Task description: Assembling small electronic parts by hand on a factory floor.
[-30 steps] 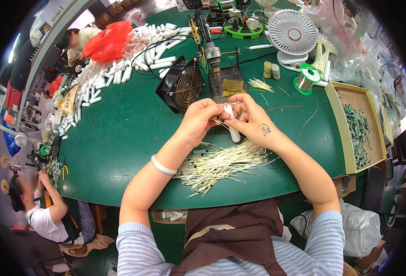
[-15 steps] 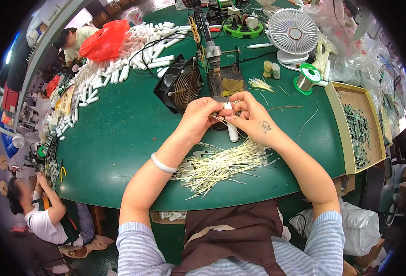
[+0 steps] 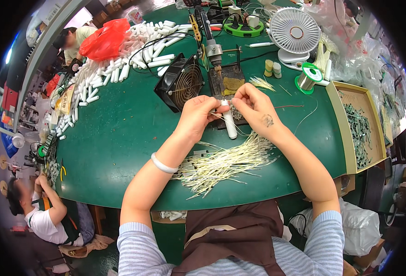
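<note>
Top of tube (image 3: 230,126) partly hidden by left hand (image 3: 195,116), contact between right hand (image 3: 257,112) and tube too small to tell, lower-left co-worker's (image 3: 44,225) fingers indistinct, apron (image 3: 226,250) cut off by lower edge.

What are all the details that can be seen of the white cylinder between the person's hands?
The white cylinder is slim and smooth, plastic-looking, with thin pale wires near its upper part. It lies slantwise, its rounded lower end toward the person, over the green table. The left hand grips its upper end; the right hand is close by, contact unclear.
</note>
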Demonstrator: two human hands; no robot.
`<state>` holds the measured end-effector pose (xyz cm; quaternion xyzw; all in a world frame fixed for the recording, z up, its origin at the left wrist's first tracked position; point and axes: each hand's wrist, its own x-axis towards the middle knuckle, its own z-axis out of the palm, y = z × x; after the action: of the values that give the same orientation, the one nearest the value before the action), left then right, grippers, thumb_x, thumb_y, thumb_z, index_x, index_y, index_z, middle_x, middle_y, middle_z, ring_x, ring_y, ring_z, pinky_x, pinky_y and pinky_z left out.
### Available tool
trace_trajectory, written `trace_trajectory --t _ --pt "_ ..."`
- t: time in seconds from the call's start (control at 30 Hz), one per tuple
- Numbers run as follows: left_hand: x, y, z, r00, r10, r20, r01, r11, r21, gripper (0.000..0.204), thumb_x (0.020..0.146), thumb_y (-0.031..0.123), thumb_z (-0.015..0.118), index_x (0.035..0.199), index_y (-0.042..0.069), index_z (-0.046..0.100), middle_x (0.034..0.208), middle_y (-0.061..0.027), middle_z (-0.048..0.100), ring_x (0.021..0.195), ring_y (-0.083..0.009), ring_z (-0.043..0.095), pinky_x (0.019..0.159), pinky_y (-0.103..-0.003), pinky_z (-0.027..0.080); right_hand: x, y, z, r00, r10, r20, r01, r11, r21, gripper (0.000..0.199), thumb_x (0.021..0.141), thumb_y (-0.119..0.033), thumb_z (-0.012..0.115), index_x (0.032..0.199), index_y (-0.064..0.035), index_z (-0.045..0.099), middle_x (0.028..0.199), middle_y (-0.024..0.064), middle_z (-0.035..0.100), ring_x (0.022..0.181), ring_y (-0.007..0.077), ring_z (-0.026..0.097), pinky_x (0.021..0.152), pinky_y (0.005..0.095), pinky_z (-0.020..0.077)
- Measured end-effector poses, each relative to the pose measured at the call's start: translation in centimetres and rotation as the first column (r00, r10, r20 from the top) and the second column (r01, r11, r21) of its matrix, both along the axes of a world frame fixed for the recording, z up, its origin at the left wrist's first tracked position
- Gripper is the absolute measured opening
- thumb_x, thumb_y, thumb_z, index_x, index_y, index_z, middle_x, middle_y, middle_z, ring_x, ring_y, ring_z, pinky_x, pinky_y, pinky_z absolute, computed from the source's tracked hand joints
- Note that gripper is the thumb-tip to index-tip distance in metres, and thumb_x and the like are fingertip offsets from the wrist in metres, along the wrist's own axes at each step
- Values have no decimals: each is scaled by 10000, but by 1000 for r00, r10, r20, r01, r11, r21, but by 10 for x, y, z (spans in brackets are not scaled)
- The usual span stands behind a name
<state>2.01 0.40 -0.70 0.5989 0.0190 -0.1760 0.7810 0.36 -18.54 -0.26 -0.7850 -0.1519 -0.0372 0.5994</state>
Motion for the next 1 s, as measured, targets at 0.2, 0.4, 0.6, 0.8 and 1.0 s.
trace_trajectory --t 0.2,0.4,0.6,0.8,1.0 --pt "-1 -5 2 998 56 4 -56 998 15 104 902 83 579 830 28 629 868 -113 722 748 -120 659 668 -243 515 5 1 -4 999 -40 12 41 999 -17 120 890 -90 648 879 1 570 747 6 539 634 61 464 575 241 414" --pt "5 -3 -1 1000 13 26 -14 999 30 87 885 118 626 855 40 600 852 -97 722 801 -131 689 691 -233 502 8 2 -7 999 -48 5 48 999 -11 126 919 -108 642 912 -9 565 774 -38 537 657 24 427 581 205 377" --pt "6 -5 0 999 38 22 -39 999 33 90 878 114 632 856 36 595 848 -101 723 780 -124 682 681 -233 497 7 4 -6 999 -47 -3 47 998 43 117 926 -100 639 926 -8 568 786 -36 546 669 23 447 588 200 388" --pt "3 -4 2 999 49 22 -49 999 22 79 874 101 631 852 35 595 858 -108 726 781 -131 684 695 -241 507 7 5 -7 999 -34 2 34 999 32 115 927 -101 639 926 -9 569 788 -39 546 670 21 447 589 200 391" --pt "4 -3 4 999 37 -9 -37 999 -1 72 873 94 623 870 23 608 867 -104 728 783 -133 684 706 -243 511 7 2 -6 999 -33 -18 34 997 65 122 928 -108 638 938 -15 560 801 -43 537 671 21 432 593 197 376"
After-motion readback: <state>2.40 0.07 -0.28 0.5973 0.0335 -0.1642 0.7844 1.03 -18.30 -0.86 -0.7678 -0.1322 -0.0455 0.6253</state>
